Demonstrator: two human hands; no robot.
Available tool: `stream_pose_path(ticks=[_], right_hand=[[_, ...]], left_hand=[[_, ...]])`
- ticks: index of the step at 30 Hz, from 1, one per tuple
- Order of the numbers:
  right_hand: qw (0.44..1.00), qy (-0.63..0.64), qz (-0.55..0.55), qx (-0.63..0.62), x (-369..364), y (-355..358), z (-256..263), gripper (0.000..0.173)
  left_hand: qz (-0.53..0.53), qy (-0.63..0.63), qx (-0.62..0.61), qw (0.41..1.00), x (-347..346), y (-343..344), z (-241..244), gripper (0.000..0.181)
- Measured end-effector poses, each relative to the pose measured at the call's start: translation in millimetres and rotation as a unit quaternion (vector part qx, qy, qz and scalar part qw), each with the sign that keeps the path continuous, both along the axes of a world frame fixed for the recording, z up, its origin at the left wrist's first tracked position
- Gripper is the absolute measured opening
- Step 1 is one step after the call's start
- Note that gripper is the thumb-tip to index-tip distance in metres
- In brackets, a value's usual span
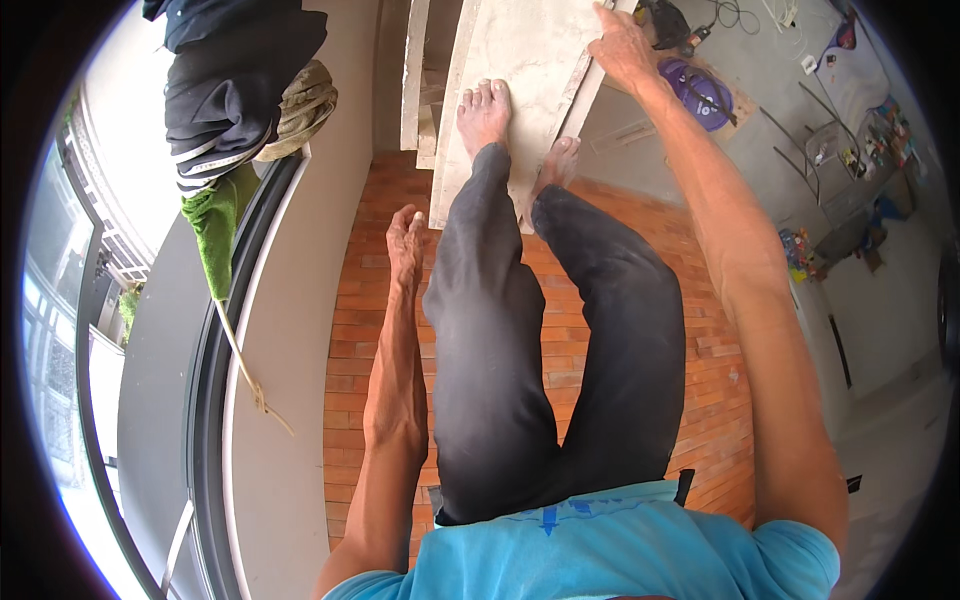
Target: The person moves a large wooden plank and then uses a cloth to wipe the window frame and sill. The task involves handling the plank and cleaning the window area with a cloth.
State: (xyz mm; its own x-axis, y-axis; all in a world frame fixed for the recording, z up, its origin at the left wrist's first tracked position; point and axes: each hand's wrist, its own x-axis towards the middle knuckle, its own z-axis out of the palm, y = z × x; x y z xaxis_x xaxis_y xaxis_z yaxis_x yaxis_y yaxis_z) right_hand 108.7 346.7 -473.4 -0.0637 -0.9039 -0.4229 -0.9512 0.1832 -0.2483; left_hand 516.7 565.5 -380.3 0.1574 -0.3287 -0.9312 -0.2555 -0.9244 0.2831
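A long, pale, dusty wooden board [517, 45] extends away in front of me, with my bare left foot [484, 112] flat on it. My right foot [559, 161] is at its right edge, beside a narrower strip of wood [579, 101]. At the board's upper right edge, my right hand [621, 49] grips the rim with its fingers spread; part of them is hidden. Beside my left leg hangs my left hand [406, 240], loosely curled with nothing visible in it, apart from the board.
Clothes [225, 97] and a green cloth [225, 225] hang by the window frame [206, 360] at left, with a knotted cord [240, 352] below. Orange brickwork [360, 337] lies beneath me. A purple bucket lid [694, 94], cables [731, 15] and cluttered shelving [832, 154] are at right.
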Motion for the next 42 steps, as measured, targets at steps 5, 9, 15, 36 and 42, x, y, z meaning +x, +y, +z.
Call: stream_pose_path(ticks=[5,9,15,36,42], right_hand=[[0.979,0.005,-0.193,0.071,-30,-13,-60,0.078],[0.918,-0.142,-0.356,0.104,-16,-24,-28,0.078],[0.905,-0.179,-0.385,0.018,-14,-16,-56,0.088],[0.818,-0.264,-0.504,0.084,-39,-57,-77,0.030],[0.771,-0.296,-0.558,0.080,-51,-59,-103,0.030]], left_hand=[[0.026,0.029,0.011,0.999,-24,-25,-54,0.063],[0.031,0.080,0.004,0.996,-52,-71,-114,0.064],[0.016,0.134,-0.034,0.990,-106,-103,-169,0.064],[-0.109,0.011,-0.273,0.956,-135,-218,-224,0.073],[-0.078,-0.024,-0.289,0.954,-153,-235,-241,0.070]])
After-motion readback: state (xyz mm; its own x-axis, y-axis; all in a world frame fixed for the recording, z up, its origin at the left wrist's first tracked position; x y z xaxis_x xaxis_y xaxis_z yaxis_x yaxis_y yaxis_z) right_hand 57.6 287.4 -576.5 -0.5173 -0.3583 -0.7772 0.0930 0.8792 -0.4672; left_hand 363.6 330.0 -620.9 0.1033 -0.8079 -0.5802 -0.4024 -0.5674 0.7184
